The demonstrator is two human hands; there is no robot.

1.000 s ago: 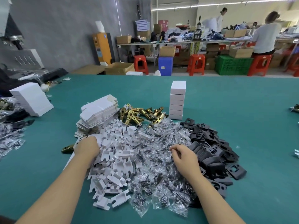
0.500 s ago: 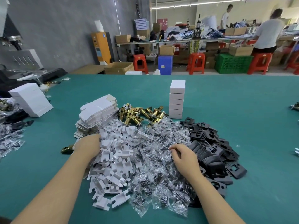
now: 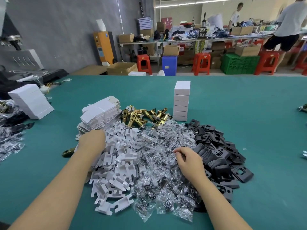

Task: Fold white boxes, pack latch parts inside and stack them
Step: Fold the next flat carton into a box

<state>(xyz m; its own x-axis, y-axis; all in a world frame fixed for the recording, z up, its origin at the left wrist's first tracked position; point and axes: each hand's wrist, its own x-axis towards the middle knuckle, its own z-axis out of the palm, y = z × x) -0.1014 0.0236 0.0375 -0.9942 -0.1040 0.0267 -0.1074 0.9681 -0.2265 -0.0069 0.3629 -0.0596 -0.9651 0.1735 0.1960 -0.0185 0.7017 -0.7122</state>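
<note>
Head view showed a short stack of folded white cardboard boxes [image 3: 181,101] at frame centre, with many flat blanks [image 3: 101,113] unfolded; the left hand [image 3: 92,141] lay buried in white plastic inserts [image 3: 116,166], grip unclear, while the right hand [image 3: 188,161] pinched a clear screw bag [image 3: 164,156].

A packing workshop — workers are standing at a long cluttered table [image 3: 199,41] behind, cardboard cartons [image 3: 122,68], red stools [image 3: 201,63] and a green crate [image 3: 240,63] are lining the floor — parts are piling on the green bench [image 3: 232,100].
</note>
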